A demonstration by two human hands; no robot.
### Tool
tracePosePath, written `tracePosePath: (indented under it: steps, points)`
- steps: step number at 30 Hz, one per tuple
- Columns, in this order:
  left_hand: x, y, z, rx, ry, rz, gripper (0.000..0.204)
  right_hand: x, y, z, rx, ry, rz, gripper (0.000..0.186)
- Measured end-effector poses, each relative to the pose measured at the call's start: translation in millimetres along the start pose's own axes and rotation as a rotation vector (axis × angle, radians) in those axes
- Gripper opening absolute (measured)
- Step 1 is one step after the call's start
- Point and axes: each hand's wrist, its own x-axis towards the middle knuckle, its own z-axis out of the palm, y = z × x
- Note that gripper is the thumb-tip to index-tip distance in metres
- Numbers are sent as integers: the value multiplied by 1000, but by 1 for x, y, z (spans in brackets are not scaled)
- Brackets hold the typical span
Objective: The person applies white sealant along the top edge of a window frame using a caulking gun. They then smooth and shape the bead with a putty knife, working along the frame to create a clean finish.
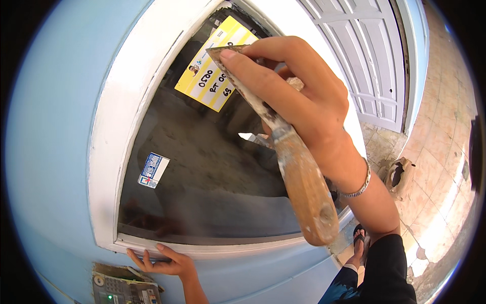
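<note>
The right hand [314, 96] pinches a paint-stained, wooden-handled metal scraper [292, 158]; the loosely spread left hand [174, 264] touches the white window frame [107, 162].

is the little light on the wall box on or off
On: the small light glows green on the box below the left hand.
</note>
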Motion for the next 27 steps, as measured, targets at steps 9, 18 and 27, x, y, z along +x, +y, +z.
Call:
tracePosePath:
  steps: [9,18,27]
  points:
    - [-6,100,-9,-483,-164,-1,35,-56,-59,-63,235,-301,530,39]
    - [-47,247,-12,-1565,-1371,-985,44,-109,-149,-191,141,-843,806,52]
    - [-81,292,3,-1976,-1256,-664,39,-80,-153,-250,50,-1003,880,39]
